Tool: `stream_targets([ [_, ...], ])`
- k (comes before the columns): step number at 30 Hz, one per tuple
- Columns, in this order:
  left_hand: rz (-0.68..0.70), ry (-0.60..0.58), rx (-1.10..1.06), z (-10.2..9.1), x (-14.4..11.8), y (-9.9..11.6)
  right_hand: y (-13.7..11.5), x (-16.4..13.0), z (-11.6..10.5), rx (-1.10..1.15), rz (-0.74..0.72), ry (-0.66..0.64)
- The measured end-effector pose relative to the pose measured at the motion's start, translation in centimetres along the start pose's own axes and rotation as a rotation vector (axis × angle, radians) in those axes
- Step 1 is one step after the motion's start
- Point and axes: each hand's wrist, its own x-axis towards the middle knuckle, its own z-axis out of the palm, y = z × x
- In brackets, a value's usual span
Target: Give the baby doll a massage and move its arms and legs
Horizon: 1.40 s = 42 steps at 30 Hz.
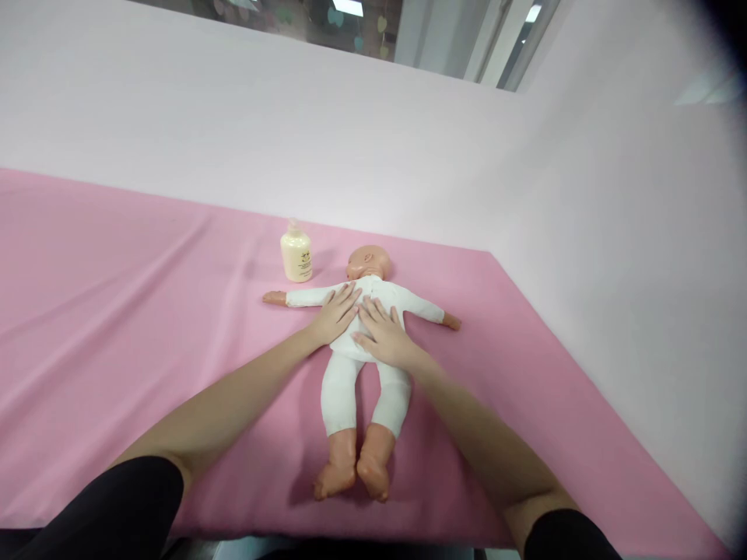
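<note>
The left hand [337, 313] lay flat and open, fingers spread, pressed on the torso of the one baby doll [362, 365], gripping nothing. Just beyond its fingertips stood a single cream bottle [296, 254]; its label carried print too small to read. The right hand [382, 334] lay flat and open too, palm down on the doll beside the left, thumbs nearly touching, holding nothing. The doll, in a white suit, lay stretched under both hands with arms out and two bare feet toward the person. Everything rested on a pink cloth [117, 311], with a pale pink wall [408, 155] beyond the hands and to their right.
</note>
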Motion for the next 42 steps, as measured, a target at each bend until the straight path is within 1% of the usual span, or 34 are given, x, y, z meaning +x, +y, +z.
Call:
stream_targets([
  [3, 0.110, -0.014, -0.119, -0.3, -0.2, 0.3, -1.0, -0.6, 0.2, -0.026, -0.105, -0.041],
  [5, 0.153, -0.001, -0.180, -0.4, -0.3, 0.2, -0.7, -0.6, 0.2, -0.003, -0.170, -0.031],
  [8, 0.195, 0.007, -0.207, -0.4, -0.2, 0.0, 1.3, 0.1, 0.0, 0.080, -0.262, 0.021],
  [9, 0.208, -0.006, -0.197, -0.4, -0.2, -0.2, 2.3, 0.5, 0.0, 0.110, -0.263, 0.039],
  [11, 0.231, -0.052, -0.161, -0.5, -0.1, -0.3, 4.3, 1.0, 0.0, 0.147, -0.189, 0.086],
  [14, 0.238, -0.109, -0.112, -0.7, -0.1, -0.3, 6.9, 1.6, 0.4, 0.173, -0.014, 0.167],
  [16, 0.224, -0.114, -0.082, -1.0, -0.1, -0.4, 8.1, 1.8, 0.8, 0.174, 0.083, 0.221],
  [18, 0.197, -0.084, -0.031, -1.2, -0.2, -0.5, 9.1, 1.7, 1.1, 0.132, 0.165, 0.271],
  [22, 0.099, 0.034, 0.133, -1.7, -0.2, -1.4, 11.1, 1.1, 1.3, -0.048, 0.304, 0.385],
  [24, -0.002, 0.091, 0.220, -1.9, -0.2, -2.1, 12.0, 0.7, 1.2, -0.107, 0.341, 0.450],
  [26, -0.150, 0.155, 0.292, -2.0, -0.2, -2.6, 12.4, 0.4, 0.9, -0.109, 0.377, 0.501],
  [28, -0.263, 0.203, 0.318, -1.9, -0.1, -2.8, 12.2, 0.4, 0.7, -0.058, 0.375, 0.523],
  [30, -0.271, 0.199, 0.290, -1.6, 0.0, -2.7, 11.1, 0.7, 0.6, 0.030, 0.282, 0.491],
  [32, -0.209, 0.146, 0.233, -1.0, 0.1, -2.3, 9.3, 1.1, 0.6, 0.115, 0.149, 0.398],
  [33, -0.178, 0.111, 0.200, -0.7, 0.1, -2.0, 8.2, 1.3, 0.6, 0.135, 0.121, 0.338],
  [35, -0.128, 0.044, 0.129, -0.1, 0.1, -1.3, 5.9, 1.4, 0.5, 0.142, 0.125, 0.234],
  [37, -0.063, -0.001, 0.064, 0.1, -0.1, -0.7, 3.7, 1.1, 0.3, 0.089, 0.089, 0.142],
  [39, 0.024, -0.026, 0.006, 0.0, -0.3, 0.0, 1.8, 0.6, 0.2, 0.027, 0.033, 0.076],
  [42, 0.113, -0.054, -0.068, -0.4, -0.7, 0.9, -0.3, -0.1, 0.4, -0.036, -0.021, 0.042],
])
